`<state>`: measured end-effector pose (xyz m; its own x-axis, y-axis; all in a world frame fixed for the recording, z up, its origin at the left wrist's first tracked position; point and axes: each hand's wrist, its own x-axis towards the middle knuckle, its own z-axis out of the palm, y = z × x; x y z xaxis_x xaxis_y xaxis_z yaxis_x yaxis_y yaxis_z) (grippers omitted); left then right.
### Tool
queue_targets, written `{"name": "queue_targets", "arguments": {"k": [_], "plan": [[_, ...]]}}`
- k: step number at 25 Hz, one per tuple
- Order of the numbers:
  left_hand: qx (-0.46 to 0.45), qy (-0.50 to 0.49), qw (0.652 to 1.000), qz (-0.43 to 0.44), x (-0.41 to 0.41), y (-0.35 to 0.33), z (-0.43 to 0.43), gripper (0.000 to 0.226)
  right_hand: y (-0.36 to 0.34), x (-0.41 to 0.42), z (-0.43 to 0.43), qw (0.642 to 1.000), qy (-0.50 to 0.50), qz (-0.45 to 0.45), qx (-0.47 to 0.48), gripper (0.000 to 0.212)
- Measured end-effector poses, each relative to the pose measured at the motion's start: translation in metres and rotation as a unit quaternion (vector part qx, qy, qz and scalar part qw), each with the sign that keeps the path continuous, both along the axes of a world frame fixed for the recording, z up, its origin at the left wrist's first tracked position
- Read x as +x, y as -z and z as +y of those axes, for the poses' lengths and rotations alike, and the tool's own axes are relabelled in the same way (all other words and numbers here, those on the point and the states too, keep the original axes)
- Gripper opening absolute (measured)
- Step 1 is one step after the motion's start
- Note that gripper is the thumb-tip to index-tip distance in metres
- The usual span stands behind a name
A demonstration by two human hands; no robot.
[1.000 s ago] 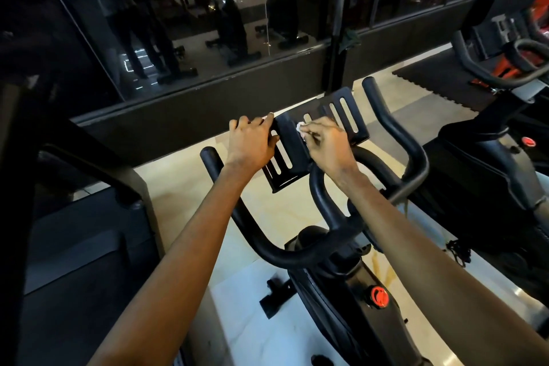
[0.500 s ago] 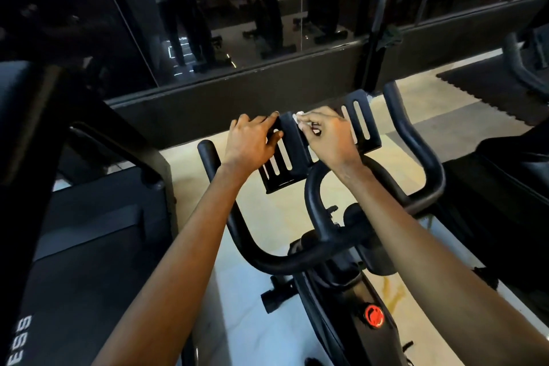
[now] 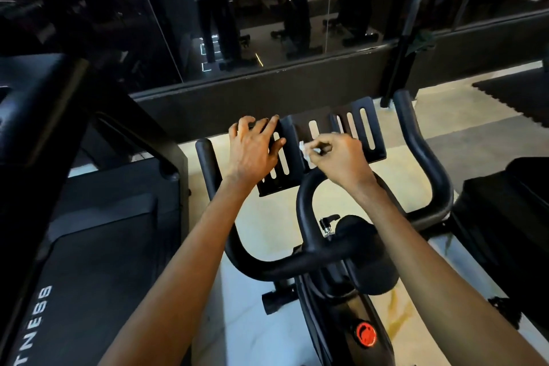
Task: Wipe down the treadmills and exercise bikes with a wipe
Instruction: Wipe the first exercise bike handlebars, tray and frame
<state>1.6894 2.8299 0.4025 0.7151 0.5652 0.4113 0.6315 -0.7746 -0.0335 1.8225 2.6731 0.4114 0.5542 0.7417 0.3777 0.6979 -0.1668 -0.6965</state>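
A black exercise bike (image 3: 335,252) stands in front of me, its curved handlebars (image 3: 421,157) wrapping a slotted black tablet tray (image 3: 365,128). My left hand (image 3: 255,148) rests on the tray's left end, fingers spread over its top edge and slots. My right hand (image 3: 338,157) is closed on a small white wipe (image 3: 304,149) and presses it against the middle of the tray. Only a corner of the wipe shows past my fingers.
A black treadmill (image 3: 89,246) with a lettered side rail stands close on the left. Another dark machine (image 3: 511,217) sits at the right edge. A low black wall (image 3: 267,92) with glass above runs behind the bike. A red knob (image 3: 366,333) is on the bike frame.
The view swung left, so the bike on the right left the frame and the treadmill came in. My right hand slid the wipe down the tray's middle; my left hand spread its fingers on the tray.
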Motion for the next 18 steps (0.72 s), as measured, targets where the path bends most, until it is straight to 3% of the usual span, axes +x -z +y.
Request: {"name": "queue_targets", "arguments": {"k": [3, 7, 10, 13, 18], "plan": [[-0.013, 0.014, 1.0, -0.015, 0.0, -0.001, 0.002, 0.056, -0.003, 0.003, 0.011, 0.997, 0.029, 0.027, 0.068, 0.013], [-0.017, 0.012, 1.0, -0.015, 0.001, -0.002, 0.001, 0.057, 0.007, -0.008, 0.007, 0.999, -0.017, -0.034, 0.021, 0.014], [-0.019, -0.004, 1.0, -0.002, 0.001, -0.004, -0.003, 0.057, 0.005, 0.001, 0.001, 0.999, -0.03, -0.02, -0.014, 0.013], [-0.036, -0.008, 0.999, 0.003, 0.008, -0.011, -0.001, 0.053, -0.005, 0.015, 0.017, 0.996, 0.017, -0.019, 0.084, 0.017], [-0.003, 0.032, 0.999, -0.01, 0.006, -0.008, 0.002, 0.05, -0.003, 0.021, 0.035, 0.989, -0.032, -0.132, 0.065, 0.027]]}}
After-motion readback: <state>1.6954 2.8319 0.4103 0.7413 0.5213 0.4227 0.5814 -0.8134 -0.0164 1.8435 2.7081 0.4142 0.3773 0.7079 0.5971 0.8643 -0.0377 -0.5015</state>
